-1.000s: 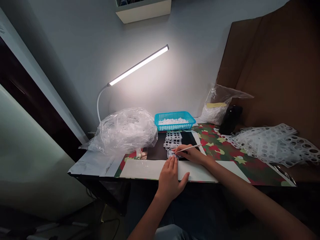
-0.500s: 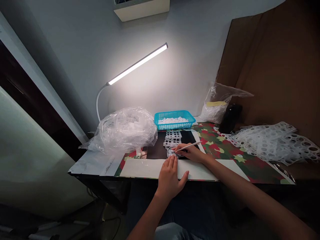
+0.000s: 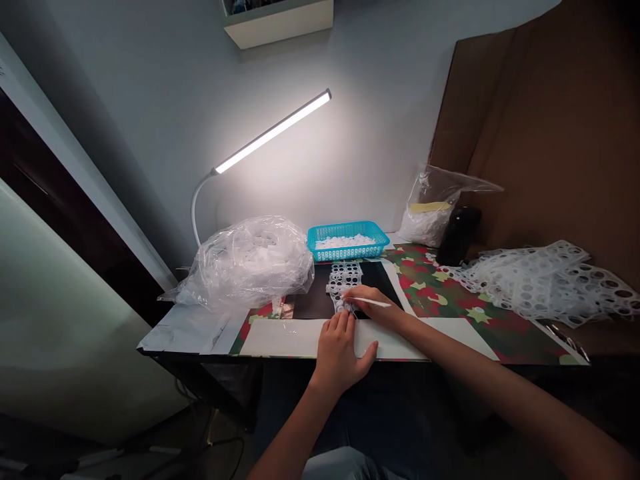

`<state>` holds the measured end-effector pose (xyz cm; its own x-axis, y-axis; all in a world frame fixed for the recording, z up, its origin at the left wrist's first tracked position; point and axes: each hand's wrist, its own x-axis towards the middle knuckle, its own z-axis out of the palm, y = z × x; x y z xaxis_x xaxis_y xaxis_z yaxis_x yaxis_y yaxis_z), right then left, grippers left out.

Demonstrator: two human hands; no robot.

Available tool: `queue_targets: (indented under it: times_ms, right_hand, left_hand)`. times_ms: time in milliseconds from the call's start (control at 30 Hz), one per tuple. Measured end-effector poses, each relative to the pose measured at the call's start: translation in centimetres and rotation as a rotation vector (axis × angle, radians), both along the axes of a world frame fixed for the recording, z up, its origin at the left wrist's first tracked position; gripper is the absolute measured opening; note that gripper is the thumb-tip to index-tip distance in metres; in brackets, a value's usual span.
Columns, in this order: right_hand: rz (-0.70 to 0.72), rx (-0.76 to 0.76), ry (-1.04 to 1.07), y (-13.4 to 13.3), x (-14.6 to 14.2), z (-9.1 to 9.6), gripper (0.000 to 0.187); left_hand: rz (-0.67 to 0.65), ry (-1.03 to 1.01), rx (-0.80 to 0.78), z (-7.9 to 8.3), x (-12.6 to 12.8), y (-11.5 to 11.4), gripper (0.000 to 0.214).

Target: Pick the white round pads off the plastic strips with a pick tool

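Observation:
A narrow white sheet with round holes (image 3: 345,270) lies on a black mat (image 3: 313,297) in front of me. My left hand (image 3: 341,348) rests flat with fingers stretched out and thumb spread, its fingertips on the near end of the sheet. My right hand (image 3: 379,315) pinches a thin white pen-like stick (image 3: 373,302), held at a low slant just beyond the left fingertips. The stick's working tip is hidden at the right fingers, over the sheet.
A blue basket (image 3: 350,253) holding small white pieces stands behind the mat. Left of it sits a large clear plastic bag (image 3: 245,263) under a lit lamp (image 3: 273,133). More perforated sheets (image 3: 540,283) lie at right, near a dark object (image 3: 459,235) and a tied bag (image 3: 425,223).
My right hand has shifted slightly left, and the stick now slopes down to the right instead of up. My left hand stays pressed in place. The view has tilted a little.

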<state>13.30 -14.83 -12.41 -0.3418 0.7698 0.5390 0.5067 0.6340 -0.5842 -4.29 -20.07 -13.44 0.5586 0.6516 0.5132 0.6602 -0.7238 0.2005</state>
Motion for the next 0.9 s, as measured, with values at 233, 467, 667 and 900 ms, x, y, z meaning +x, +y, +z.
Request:
queue_targets:
  times_ms: [233,467,667,900]
  right_hand:
    - [-0.068,-0.018,0.034,0.1,-0.3,0.2,0.032]
    - [-0.129,-0.003,0.064,0.3,-0.2,0.5,0.032]
    - [-0.317,0.106,0.233,1.1,1.2,0.4,0.028]
    - [0.047,-0.047,0.086,-0.3,-0.2,0.7,0.026]
  left_hand:
    - [-0.019,-0.009,0.011,0.1,0.0,0.1,0.053]
    - [-0.031,-0.004,0.016,0.5,0.1,0.4,0.048]
    - [-0.030,0.001,0.004,0.2,0.0,0.3,0.051]
    - [-0.022,0.004,-0.015,0.0,-0.2,-0.3,0.056]
